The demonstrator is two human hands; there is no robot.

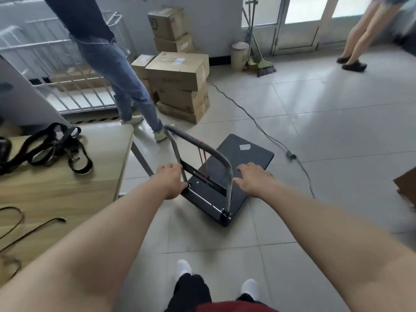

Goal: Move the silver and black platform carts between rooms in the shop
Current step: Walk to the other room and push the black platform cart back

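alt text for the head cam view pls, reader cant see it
A person's left hand holds the left post of the grey handle of a black platform cart on a tiled floor, while the right hand hovers open beside the right post. Ahead are stacked cardboard boxes, a floor cable and a person in jeans.

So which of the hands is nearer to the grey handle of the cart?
Left. The left hand grips the left post of the handle; the right hand is open just beside its right post, apparently not touching.
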